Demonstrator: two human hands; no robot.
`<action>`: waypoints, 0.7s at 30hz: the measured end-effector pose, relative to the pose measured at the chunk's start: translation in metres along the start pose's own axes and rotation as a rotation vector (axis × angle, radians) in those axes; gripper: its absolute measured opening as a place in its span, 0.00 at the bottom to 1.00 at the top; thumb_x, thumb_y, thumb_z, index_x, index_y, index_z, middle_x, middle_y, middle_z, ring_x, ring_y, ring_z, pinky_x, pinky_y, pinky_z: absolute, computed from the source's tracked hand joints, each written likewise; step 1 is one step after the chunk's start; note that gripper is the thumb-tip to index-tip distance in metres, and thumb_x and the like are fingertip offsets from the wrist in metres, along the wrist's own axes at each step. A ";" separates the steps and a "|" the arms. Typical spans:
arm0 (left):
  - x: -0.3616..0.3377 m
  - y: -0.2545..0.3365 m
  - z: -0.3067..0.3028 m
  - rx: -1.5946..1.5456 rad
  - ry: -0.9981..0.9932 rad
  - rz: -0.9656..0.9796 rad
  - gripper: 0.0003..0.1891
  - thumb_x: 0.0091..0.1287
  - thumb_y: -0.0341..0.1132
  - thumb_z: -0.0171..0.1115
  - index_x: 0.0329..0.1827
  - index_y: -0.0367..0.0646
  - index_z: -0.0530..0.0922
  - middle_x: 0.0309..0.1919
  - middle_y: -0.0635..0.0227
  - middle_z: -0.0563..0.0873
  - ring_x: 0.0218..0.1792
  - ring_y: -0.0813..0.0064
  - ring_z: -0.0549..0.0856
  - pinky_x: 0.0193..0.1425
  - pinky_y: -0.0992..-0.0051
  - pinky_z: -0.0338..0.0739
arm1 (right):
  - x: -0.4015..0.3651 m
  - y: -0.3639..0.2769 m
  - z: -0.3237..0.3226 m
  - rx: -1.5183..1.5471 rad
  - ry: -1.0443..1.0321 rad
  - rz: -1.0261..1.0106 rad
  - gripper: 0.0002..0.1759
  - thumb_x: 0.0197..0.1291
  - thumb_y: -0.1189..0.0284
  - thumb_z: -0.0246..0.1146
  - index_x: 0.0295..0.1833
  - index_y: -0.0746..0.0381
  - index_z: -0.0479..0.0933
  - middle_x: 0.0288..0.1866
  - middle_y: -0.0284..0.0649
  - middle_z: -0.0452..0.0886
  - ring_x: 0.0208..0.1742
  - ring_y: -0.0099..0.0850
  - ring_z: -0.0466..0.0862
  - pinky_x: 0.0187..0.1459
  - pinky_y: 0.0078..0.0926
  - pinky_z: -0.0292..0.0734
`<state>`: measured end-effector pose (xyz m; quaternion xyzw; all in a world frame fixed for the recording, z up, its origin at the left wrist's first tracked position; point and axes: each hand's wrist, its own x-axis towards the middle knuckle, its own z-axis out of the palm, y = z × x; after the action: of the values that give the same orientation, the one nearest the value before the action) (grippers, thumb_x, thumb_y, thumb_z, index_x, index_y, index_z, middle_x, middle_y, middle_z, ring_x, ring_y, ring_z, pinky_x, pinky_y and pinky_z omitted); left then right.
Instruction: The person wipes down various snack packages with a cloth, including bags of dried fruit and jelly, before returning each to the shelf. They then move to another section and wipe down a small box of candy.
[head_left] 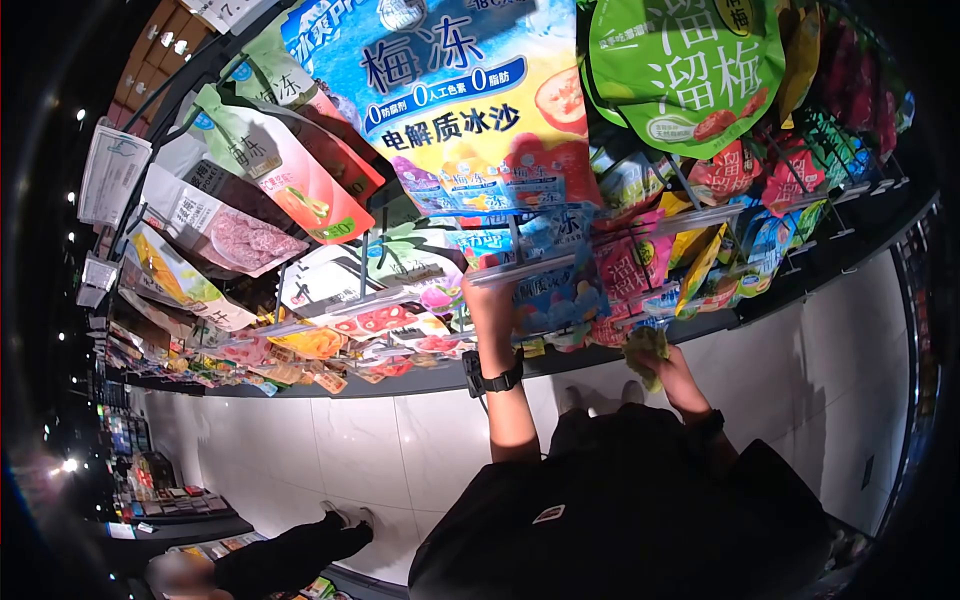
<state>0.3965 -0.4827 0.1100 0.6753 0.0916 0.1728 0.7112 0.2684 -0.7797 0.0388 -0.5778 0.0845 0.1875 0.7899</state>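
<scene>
Standing at a packed store rack in the head view, the person has the left hand (pixel 490 305) raised to its front and the right hand (pixel 680 378) lower and out to the side. The left fingers point up toward the packets, beside a clear shelf rail (pixel 540 268); their tips are partly lost among the stock, so I cannot tell how far they are spread or whether they have hold of anything. The right fingers are curled around a crumpled green cloth-like thing (pixel 648 358), clear of the rack's hanging packets as far as this angle shows.

The large blue pouch (pixel 470 130) hangs directly beyond the left fingertips, its long axis running nearly straight away from the person with a slight lean, its bottom edge the part nearest the hand. Under that edge, a lower blue packet (pixel 558 288) sits just to the right of the left fingers, behind the rail. The left hand is nearer to both; the right hand is well apart from the pouch, off to its lower right.

A green pouch (pixel 690 75) hangs to the right of the blue one, and a pink-and-white pouch (pixel 290 180) to its left. Another person (pixel 290 555) is at lower left, well apart from both hands.
</scene>
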 end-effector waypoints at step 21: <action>0.003 0.010 0.002 0.031 -0.065 0.240 0.13 0.68 0.38 0.65 0.48 0.37 0.85 0.38 0.68 0.86 0.40 0.77 0.81 0.49 0.72 0.76 | 0.008 -0.033 0.006 -0.304 -0.022 -0.320 0.24 0.60 0.76 0.67 0.62 0.67 0.74 0.53 0.39 0.84 0.53 0.26 0.82 0.57 0.28 0.77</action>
<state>0.3985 -0.4831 0.1201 0.6976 -0.0102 0.2331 0.6774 0.2878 -0.7812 0.0673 -0.6941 -0.0463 0.0766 0.7143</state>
